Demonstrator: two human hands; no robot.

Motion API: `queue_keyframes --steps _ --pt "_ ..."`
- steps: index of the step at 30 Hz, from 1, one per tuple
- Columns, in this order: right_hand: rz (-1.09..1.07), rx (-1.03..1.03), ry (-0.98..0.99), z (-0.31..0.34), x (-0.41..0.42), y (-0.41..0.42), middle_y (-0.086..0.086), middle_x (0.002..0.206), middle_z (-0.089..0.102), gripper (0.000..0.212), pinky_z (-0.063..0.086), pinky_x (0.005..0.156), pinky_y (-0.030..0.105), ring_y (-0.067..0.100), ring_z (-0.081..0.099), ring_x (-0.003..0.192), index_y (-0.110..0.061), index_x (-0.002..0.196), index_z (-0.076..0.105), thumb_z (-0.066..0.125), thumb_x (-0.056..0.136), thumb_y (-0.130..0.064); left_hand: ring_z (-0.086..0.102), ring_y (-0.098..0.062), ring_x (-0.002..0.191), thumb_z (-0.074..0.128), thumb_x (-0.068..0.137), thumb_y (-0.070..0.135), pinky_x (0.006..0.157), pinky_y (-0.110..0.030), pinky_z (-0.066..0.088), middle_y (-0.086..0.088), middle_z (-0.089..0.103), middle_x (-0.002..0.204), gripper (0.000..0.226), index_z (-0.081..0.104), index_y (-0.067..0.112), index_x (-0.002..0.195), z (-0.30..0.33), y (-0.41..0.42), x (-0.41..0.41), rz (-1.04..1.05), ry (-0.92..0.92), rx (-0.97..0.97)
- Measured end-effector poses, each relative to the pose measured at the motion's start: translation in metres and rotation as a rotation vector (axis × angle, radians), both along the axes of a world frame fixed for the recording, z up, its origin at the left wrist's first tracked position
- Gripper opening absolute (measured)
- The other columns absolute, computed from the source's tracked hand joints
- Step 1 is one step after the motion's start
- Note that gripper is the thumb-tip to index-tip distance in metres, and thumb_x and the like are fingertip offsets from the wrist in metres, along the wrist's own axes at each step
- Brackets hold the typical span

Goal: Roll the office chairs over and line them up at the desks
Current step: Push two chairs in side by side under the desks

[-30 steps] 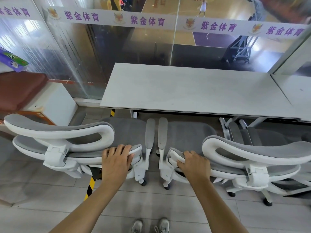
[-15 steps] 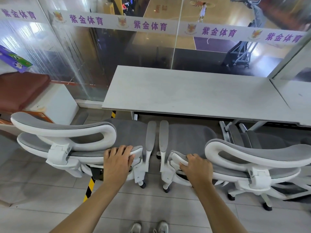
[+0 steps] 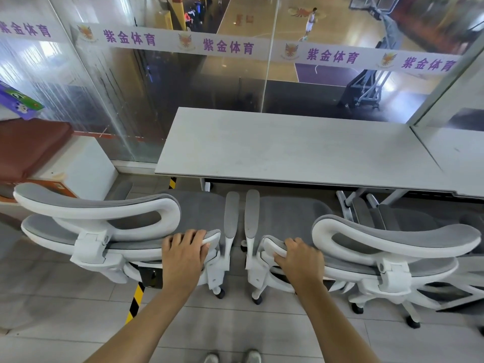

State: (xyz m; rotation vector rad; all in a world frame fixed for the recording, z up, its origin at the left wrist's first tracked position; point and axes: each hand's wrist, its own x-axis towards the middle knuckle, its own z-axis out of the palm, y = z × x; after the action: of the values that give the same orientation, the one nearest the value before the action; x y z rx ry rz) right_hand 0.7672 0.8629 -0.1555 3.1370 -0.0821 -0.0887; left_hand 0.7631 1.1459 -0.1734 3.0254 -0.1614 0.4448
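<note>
Left hand point(image 3: 184, 254) clenched on left chair point(image 3: 110, 231) backrest, right hand point(image 3: 298, 255) on right chair point(image 3: 379, 247). Desk point(image 3: 288, 150) straight ahead, long edge crosswise to both seats.

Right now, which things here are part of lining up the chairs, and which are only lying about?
Part of the job: left chair, right chair, desk, left hand, right hand.
Lying about: purple box, brown cushion, third chair under the desk.
</note>
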Motion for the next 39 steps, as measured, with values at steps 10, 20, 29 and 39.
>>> queue_keyframes --steps 10,20,29,39 --pt "0.059 0.147 -0.017 0.003 -0.003 -0.01 -0.004 0.103 0.062 0.034 0.04 0.07 0.027 0.018 0.061 0.089 -0.025 0.111 0.058 0.059 0.089 -0.052 0.058 -0.022 0.091 0.052 0.094 0.031 0.086 -0.039 0.042 0.003 0.064 0.108 0.028 0.063 0.022 0.118 0.009 0.005 -0.005 -0.098 0.011 -0.117" --pt "0.028 0.375 -0.407 0.024 -0.061 -0.011 -0.003 0.127 0.061 0.038 0.047 0.098 0.034 0.019 0.056 0.116 -0.019 0.127 0.061 0.066 0.093 -0.036 0.054 -0.022 0.112 0.046 0.091 0.034 0.101 -0.038 0.034 0.002 0.062 0.121 0.035 0.063 0.023 0.119 0.053 -0.052 -0.018 -0.358 0.022 -0.239" --pt "-0.16 0.432 -0.539 0.062 -0.137 -0.097 -0.006 0.139 0.055 0.043 0.041 0.108 0.035 0.016 0.049 0.129 -0.023 0.135 0.057 0.061 0.096 -0.038 0.053 -0.02 0.12 0.049 0.091 0.034 0.102 -0.038 0.036 0.003 0.06 0.128 0.034 0.064 0.023 0.119 0.097 -0.177 -0.059 -0.592 0.026 -0.284" --pt "-0.297 0.343 -0.521 0.07 -0.247 -0.272 -0.009 0.134 0.057 0.041 0.043 0.102 0.037 0.015 0.052 0.123 -0.027 0.132 0.058 0.058 0.094 -0.041 0.055 -0.022 0.109 0.047 0.089 0.037 0.097 -0.039 0.038 0.005 0.061 0.119 0.032 0.065 0.026 0.114 0.102 -0.361 -0.151 -0.673 0.032 -0.291"
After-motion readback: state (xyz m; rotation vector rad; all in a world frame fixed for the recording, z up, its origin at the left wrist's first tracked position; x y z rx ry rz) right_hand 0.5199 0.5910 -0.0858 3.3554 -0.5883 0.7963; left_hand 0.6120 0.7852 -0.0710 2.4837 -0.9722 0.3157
